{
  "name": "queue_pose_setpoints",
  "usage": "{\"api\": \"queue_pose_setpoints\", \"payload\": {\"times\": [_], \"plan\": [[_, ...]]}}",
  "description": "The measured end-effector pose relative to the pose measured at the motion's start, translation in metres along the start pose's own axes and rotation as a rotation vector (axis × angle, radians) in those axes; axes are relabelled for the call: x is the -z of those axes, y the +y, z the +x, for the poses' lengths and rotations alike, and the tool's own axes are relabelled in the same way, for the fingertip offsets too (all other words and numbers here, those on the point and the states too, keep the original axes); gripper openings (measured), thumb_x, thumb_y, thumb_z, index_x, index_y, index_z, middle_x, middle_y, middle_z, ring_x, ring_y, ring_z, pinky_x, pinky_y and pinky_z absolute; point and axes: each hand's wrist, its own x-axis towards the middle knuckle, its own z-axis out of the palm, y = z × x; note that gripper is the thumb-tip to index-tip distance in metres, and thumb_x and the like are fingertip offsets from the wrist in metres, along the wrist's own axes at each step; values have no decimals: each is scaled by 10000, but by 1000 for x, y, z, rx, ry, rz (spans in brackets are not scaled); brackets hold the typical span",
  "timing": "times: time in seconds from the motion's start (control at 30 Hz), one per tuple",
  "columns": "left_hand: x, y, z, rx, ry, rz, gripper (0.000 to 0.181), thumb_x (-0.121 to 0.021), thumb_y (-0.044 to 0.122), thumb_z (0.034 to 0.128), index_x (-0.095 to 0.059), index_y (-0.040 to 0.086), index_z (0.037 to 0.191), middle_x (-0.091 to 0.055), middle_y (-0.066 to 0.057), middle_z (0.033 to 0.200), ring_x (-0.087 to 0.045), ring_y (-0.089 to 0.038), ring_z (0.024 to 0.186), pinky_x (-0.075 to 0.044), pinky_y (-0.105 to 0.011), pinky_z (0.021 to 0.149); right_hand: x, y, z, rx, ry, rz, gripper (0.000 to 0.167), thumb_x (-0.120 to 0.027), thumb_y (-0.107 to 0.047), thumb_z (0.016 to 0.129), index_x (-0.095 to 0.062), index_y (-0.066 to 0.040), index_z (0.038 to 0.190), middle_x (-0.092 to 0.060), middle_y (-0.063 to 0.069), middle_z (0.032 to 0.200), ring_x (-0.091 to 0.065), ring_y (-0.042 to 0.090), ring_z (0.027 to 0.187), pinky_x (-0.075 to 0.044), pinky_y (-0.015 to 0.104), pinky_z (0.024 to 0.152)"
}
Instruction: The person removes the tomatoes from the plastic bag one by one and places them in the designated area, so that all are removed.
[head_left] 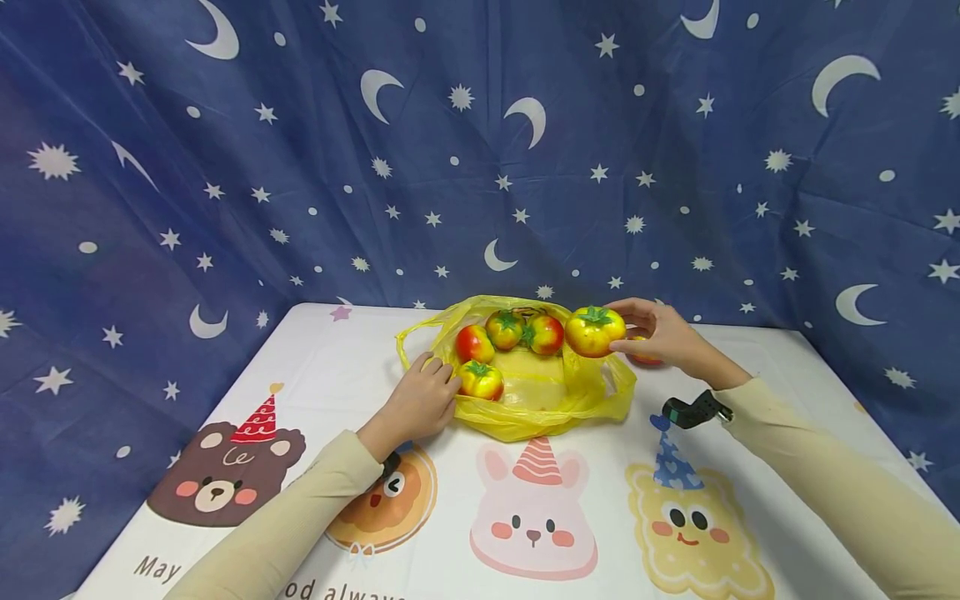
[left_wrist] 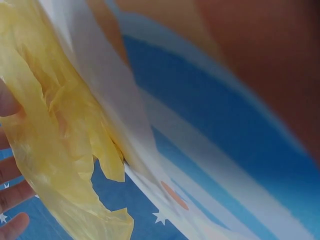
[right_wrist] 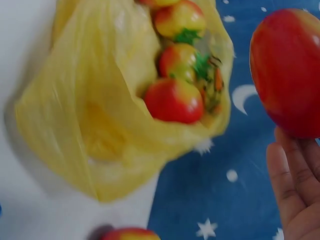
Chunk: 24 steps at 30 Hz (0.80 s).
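A yellow plastic bag (head_left: 525, 421) lies spread open on the table, with several red-and-yellow tomatoes (head_left: 506, 330) inside, each with a green leafy top. My left hand (head_left: 422, 398) grips the bag's left rim; in the left wrist view its fingers (left_wrist: 15, 195) show behind the thin yellow plastic. Above the bag's right edge, my right hand (head_left: 656, 337) holds another tomato (head_left: 594, 332) between thumb and fingers. The right wrist view shows this tomato's red underside (right_wrist: 287, 75). One more tomato (head_left: 647, 360) sits on the table, partly hidden behind the right hand.
A white tablecloth (head_left: 450, 533) printed with cartoon animals covers the table. Behind it hangs a blue curtain (head_left: 465, 150) with white moons and stars. Inside the bag, near the back, a small dark and orange patterned thing (right_wrist: 215, 85) shows beside the tomatoes.
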Motion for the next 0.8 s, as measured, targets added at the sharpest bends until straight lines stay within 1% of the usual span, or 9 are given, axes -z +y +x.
{"api": "queue_pose_setpoints", "payload": {"times": [0.13, 0.27, 0.4, 0.5, 0.6, 0.73, 0.8], "plan": [[-1, 0, 0, -3, 3, 12, 127, -612, 238, 778, -626, 122, 826, -599, -48, 813, -574, -241, 832, -432, -464, 962, 18, 1, -8, -8, 51, -38, 569, -703, -239, 828, -479, -58, 1318, -540, 147, 1290, -553, -43, 998, -483, 112, 829], [-1, 0, 0, -4, 1, 14, 130, -615, 239, 775, -629, 121, 827, -603, -49, 816, -578, -244, 839, -429, -463, 962, 34, 3, -15, -26, 95, -60, 570, -687, -241, 843, -462, -42, 1327, -543, 106, 1261, -543, -83, 964, -471, 82, 801], [0, 0, 0, -3, -3, 12, 129, -617, 236, 774, -630, 121, 831, -602, -48, 818, -578, -241, 844, -425, -461, 964, 49, 10, -19, -74, 150, -76, 569, -684, -261, 844, -462, -48, 1323, -564, -57, 1184, -539, -117, 941, -465, 71, 783], [0, 0, 1, -2, -2, 10, 124, -623, 236, 769, -628, 124, 821, -599, -44, 813, -576, -238, 840, -421, -455, 966, 59, 18, -21, -120, 189, -82, 575, -683, -282, 843, -460, -57, 1323, -539, -182, 1098, -534, -126, 919, -463, 70, 765], [1, 0, 1, 0, -3, 4, 115, -624, 231, 769, -627, 125, 814, -598, -43, 810, -574, -237, 835, -416, -450, 966, 68, 28, -23, -152, 207, -84, 611, -672, -309, 850, -431, -38, 1341, -501, -250, 1046, -518, -138, 900, -449, 49, 754], [1, 0, 1, 1, -12, -1, 112, -620, 229, 774, -628, 124, 815, -601, -45, 811, -575, -240, 837, -416, -448, 965, 78, 43, -26, -179, 219, -72, 648, -660, -340, 854, -405, -26, 1360, -485, -287, 1013, -514, -150, 882, -435, 29, 749], [1, 0, 1, 2, -15, 0, 115, -619, 230, 776, -630, 123, 819, -604, -46, 813, -577, -240, 841, -418, -448, 965, 82, 50, -27, -195, 222, -79, 663, -653, -357, 856, -395, -31, 1373, -486, -262, 1043, -505, -157, 883, -425, 19, 749]]}}
